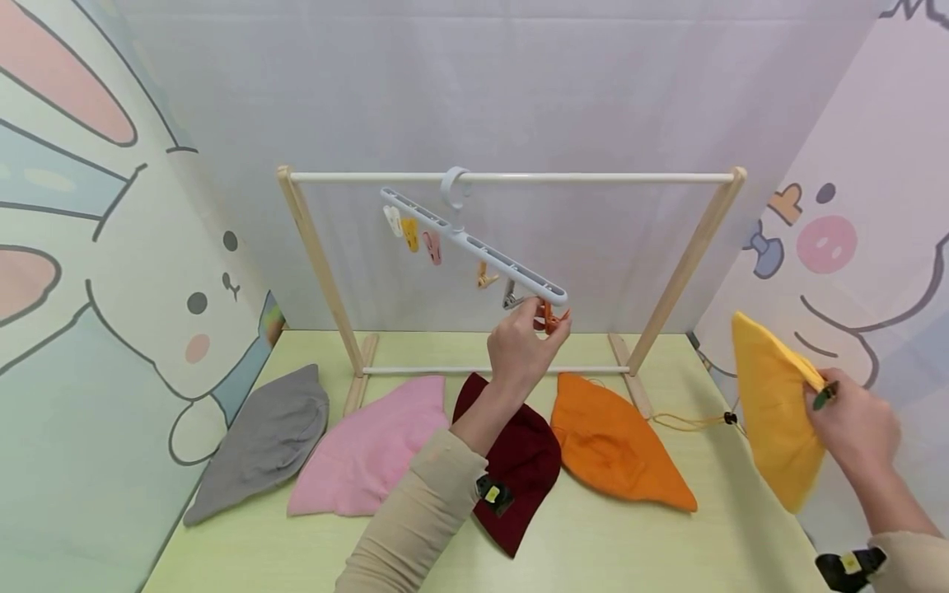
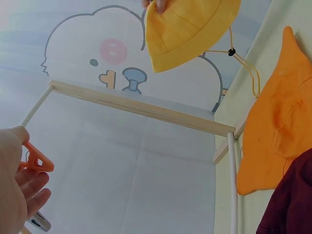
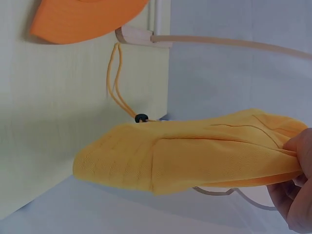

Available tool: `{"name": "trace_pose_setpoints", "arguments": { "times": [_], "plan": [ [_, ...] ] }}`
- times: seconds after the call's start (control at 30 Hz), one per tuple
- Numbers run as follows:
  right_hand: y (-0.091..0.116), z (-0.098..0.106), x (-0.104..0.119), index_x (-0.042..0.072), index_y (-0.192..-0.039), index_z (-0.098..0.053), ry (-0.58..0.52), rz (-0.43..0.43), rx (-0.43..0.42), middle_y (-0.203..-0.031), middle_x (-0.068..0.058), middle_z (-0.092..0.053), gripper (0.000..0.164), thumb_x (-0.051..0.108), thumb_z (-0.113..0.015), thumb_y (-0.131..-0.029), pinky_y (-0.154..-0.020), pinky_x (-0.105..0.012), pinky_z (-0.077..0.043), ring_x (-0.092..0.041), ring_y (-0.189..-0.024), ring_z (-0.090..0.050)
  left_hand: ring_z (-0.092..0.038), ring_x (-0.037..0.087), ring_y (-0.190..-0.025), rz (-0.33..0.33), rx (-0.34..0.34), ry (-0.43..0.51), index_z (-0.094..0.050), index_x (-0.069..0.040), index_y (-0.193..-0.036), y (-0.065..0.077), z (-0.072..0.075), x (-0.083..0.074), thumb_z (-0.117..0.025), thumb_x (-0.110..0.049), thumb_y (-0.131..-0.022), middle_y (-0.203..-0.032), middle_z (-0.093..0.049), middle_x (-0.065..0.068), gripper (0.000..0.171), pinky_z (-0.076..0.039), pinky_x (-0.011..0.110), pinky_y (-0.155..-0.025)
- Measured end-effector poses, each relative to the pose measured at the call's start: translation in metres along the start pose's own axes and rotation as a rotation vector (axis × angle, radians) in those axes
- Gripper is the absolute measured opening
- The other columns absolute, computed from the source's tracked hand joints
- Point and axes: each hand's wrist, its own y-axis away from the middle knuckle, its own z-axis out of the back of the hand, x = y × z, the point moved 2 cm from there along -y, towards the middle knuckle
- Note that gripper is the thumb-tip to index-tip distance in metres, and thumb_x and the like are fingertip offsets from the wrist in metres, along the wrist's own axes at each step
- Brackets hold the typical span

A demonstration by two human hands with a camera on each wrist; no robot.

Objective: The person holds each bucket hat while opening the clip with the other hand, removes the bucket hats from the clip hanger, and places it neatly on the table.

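Note:
My left hand pinches an orange clothespin under the near right end of a pale grey clip hanger. In the left wrist view that clothespin sits between thumb and fingers. Out to the right, clear above the table, my right hand grips a folded yellow bucket hat by its crown. A yellow cord with a black toggle hangs from the hat. Along the hanger are more clips: white, yellow, pink, light orange and grey.
The hanger hooks over the white bar of a wooden-legged rack. On the table lie a grey hat, a pink hat, a dark red hat and an orange hat. Cartoon-printed curtains stand at both sides.

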Motion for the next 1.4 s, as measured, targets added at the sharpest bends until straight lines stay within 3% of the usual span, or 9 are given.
{"name": "trace_pose_setpoints", "arguments": {
  "times": [0.3, 0.63, 0.97, 1.4],
  "plan": [
    [0.003, -0.010, -0.009, -0.007, -0.110, -0.051, -0.013, 0.052, 0.039, -0.078, -0.030, -0.058, 0.030, 0.011, -0.054, -0.085, -0.040, -0.033, -0.028, -0.027, -0.045, -0.043, -0.063, 0.011, -0.062, 0.002, 0.002, 0.003, -0.060, -0.013, -0.085, -0.001, -0.001, -0.001, -0.067, -0.034, -0.081, -0.071, -0.066, -0.006, 0.023, -0.038, 0.013, -0.046],
    [0.004, -0.028, -0.007, -0.005, -0.109, -0.051, 0.002, 0.084, 0.062, -0.072, -0.025, -0.056, 0.030, 0.008, -0.056, -0.082, -0.040, -0.034, -0.028, -0.027, -0.047, -0.042, -0.063, 0.008, -0.062, -0.008, -0.018, 0.006, -0.060, -0.014, -0.083, -0.001, -0.001, -0.001, -0.069, -0.034, -0.079, -0.071, -0.066, -0.006, 0.022, -0.040, 0.014, -0.047],
    [0.009, -0.045, -0.006, -0.005, -0.108, -0.053, 0.018, 0.108, 0.090, -0.081, -0.029, -0.058, 0.029, 0.004, -0.052, -0.080, -0.039, -0.035, -0.029, -0.027, -0.048, -0.044, -0.062, 0.006, -0.063, -0.019, -0.024, 0.001, -0.059, -0.014, -0.083, 0.000, -0.002, 0.000, -0.068, -0.035, -0.080, -0.071, -0.065, -0.007, 0.023, -0.040, 0.012, -0.048],
    [0.020, -0.069, 0.001, -0.001, -0.099, -0.057, -0.013, 0.203, 0.011, -0.076, -0.024, -0.059, 0.025, 0.000, -0.051, -0.075, -0.038, -0.038, -0.028, -0.026, -0.046, -0.042, -0.060, 0.009, -0.059, -0.033, -0.018, 0.014, -0.059, -0.013, -0.081, -0.003, -0.003, -0.001, -0.067, -0.035, -0.081, -0.069, -0.064, -0.005, 0.023, -0.037, 0.011, -0.047]
  ]
}}
